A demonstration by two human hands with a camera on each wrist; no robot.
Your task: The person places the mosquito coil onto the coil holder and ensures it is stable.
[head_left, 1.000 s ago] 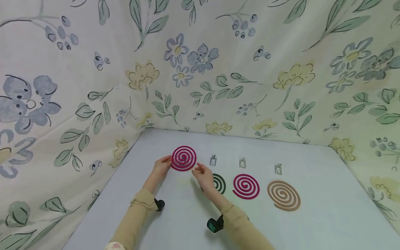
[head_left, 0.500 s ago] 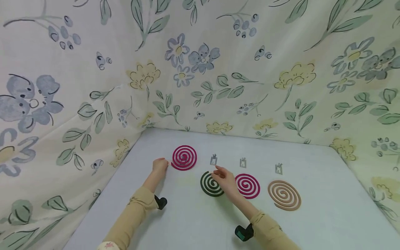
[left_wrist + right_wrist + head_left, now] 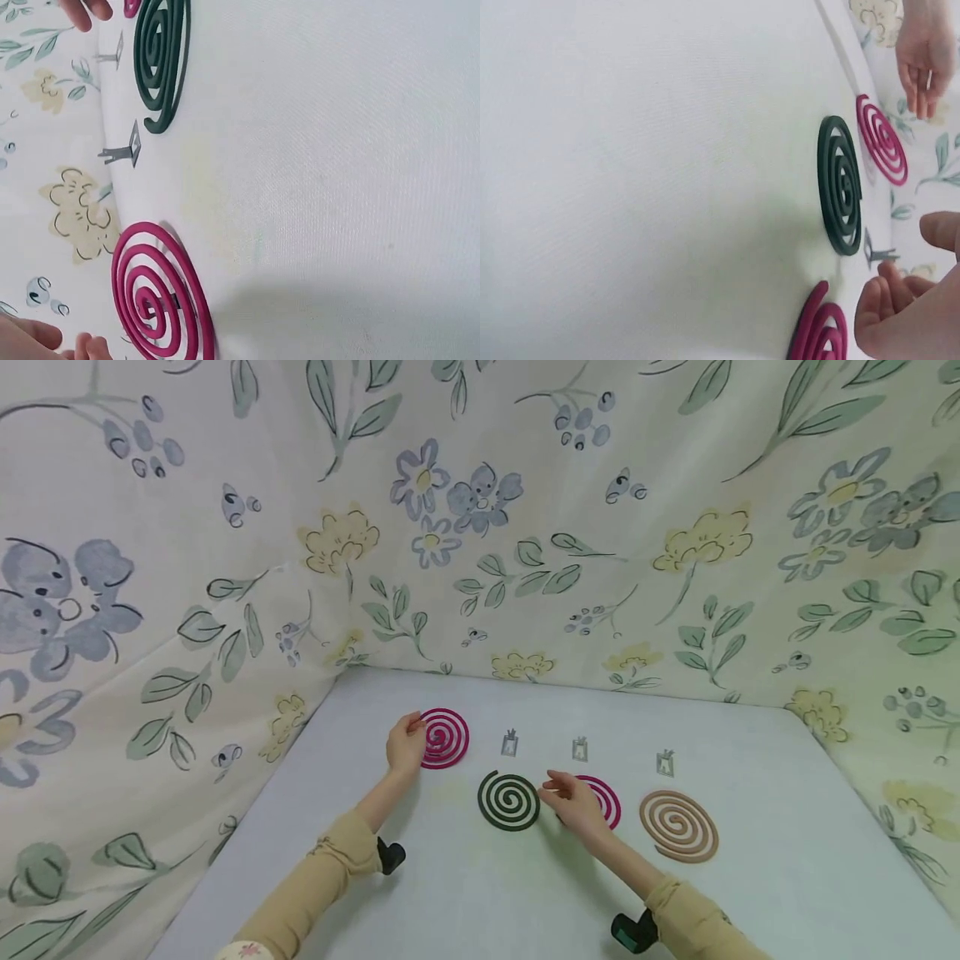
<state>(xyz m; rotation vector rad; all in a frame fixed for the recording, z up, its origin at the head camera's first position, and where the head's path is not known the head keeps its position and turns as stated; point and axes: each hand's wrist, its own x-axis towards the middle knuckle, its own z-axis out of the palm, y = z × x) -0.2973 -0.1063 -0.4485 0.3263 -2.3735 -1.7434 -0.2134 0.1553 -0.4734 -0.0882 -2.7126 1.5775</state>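
A pink mosquito coil (image 3: 438,738) lies at the far left of the table. In the left wrist view a bit of metal stand (image 3: 176,301) shows beneath its middle, and the coil seems raised. My left hand (image 3: 406,745) is at its left edge, thumb and fingers apart (image 3: 34,337); whether it touches cannot be told. My right hand (image 3: 577,802), fingers loosely bent and holding nothing, hovers over a second pink coil (image 3: 612,806), partly hiding it. Just left of that hand lies a dark green coil (image 3: 509,802). A tan coil (image 3: 678,825) lies at the right.
Three small metal coil stands stand in a row behind the flat coils: a left stand (image 3: 510,743), a middle stand (image 3: 580,749) and a right stand (image 3: 665,763). A flowered cloth (image 3: 480,527) hangs behind and beside the white table (image 3: 450,893).
My right hand has moved right, away from the left pink coil, past the green coil and over the second pink one. My left hand drew back a little, then came to the coil's upper left edge.
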